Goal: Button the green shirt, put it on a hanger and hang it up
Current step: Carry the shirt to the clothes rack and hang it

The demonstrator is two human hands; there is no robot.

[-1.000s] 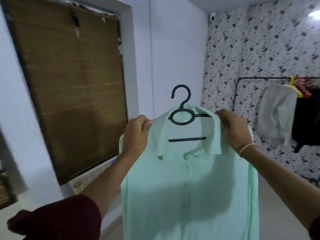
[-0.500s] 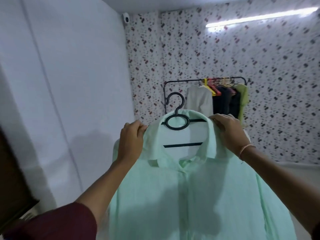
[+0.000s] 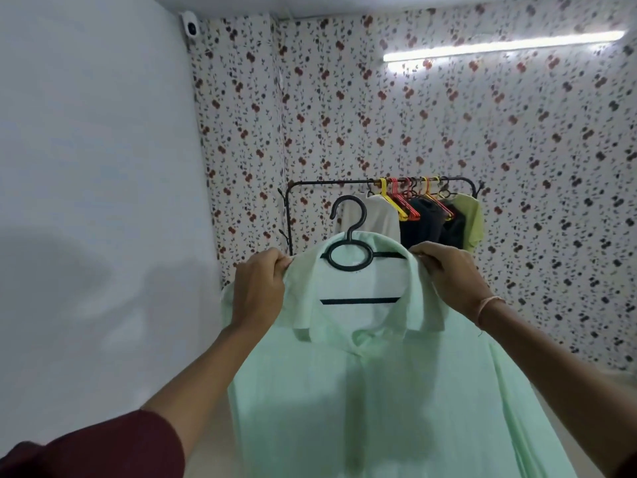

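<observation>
The green shirt point(image 3: 379, 391) hangs buttoned on a black hanger point(image 3: 351, 253), held up in front of the person with 2 hands. The left hand point(image 3: 258, 291) and right hand point(image 3: 448, 277) each grip a shoulder of it. A clothes rack point(image 3: 327, 182) stands beyond, against the flowered wall.

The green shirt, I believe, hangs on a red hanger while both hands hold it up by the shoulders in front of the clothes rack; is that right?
Not quite: the hanger is black, not red, as the head view shows. The rest stands: the left hand and right hand hold the green shirt up by the shoulders in front of the clothes rack.
</observation>
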